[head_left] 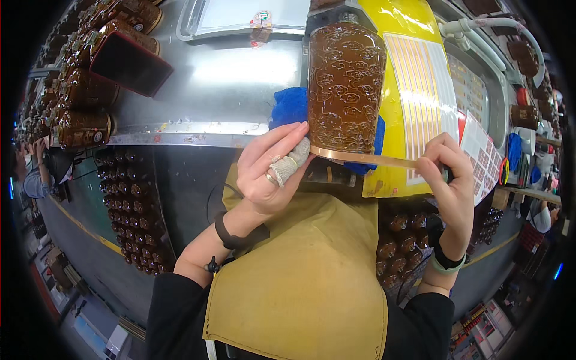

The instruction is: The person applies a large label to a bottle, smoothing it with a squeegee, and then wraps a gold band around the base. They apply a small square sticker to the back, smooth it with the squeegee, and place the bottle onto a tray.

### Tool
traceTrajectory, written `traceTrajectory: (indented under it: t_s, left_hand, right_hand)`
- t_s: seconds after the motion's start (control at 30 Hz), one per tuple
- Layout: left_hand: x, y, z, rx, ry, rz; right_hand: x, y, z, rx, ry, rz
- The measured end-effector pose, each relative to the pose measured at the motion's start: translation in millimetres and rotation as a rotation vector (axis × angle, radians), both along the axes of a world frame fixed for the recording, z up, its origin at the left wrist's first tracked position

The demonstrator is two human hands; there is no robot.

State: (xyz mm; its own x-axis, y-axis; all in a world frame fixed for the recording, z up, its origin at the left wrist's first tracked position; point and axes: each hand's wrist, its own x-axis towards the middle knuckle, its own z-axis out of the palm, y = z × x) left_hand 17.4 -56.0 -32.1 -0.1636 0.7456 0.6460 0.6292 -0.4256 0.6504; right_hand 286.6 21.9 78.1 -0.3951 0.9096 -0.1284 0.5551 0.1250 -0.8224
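A brown embossed bottle (347,90) lies on its side on the bench, its neck away from me and its base toward me. Along the base edge runs a thin gold strip (360,157), stretched out to the right. My left hand (267,165) is at the base's left corner, fingertips against the bottle and closed at the strip's left end. A grey knit cover (290,167) wraps one of its digits. My right hand (449,171) pinches the strip's other end between thumb and fingers. Blue cloth (289,107) shows on both sides of the bottle.
On the right, a sheet of gold strips (414,90) lies on a yellow sheet (384,186). Several brown jars (84,129) line the left, with a dark phone-like device (132,64) against them. A tray (240,27) is at the back. More bottles (132,204) stand below the bench.
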Motion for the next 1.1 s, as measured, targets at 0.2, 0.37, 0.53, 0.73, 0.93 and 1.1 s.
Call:
traceTrajectory:
  t_s: [0.2, 0.37, 0.53, 0.73, 0.93, 1.1]
  left_hand:
    - [-0.7, -0.4, 0.5, -0.006, 0.062, -0.041]
    - [7.8, 5.8, 4.2, 0.109, 0.166, 0.019]
    - [14.4, 4.0, 14.7, 0.046, 0.286, -0.023]
    - [6.8, 26.3, 24.3, 0.135, 0.232, -0.250]
    - [5.5, 16.8, 11.2, 0.092, 0.030, -0.131]
    - [3.1, 7.3, 11.7, 0.003, 0.039, -0.105]
  right_hand:
    - [1.9, -2.3, -8.8, -0.007, 0.054, -0.007]
    - [0.8, -2.9, -12.9, -0.030, 0.054, -0.009]
    - [-1.8, -2.9, -18.0, -0.038, 0.062, -0.001]
    - [-7.7, -3.9, -17.9, -0.005, 0.069, 0.021]
    - [-20.6, -2.7, -9.6, 0.009, 0.162, 0.048]
    - [-17.9, -3.4, -15.5, 0.015, 0.126, 0.062]
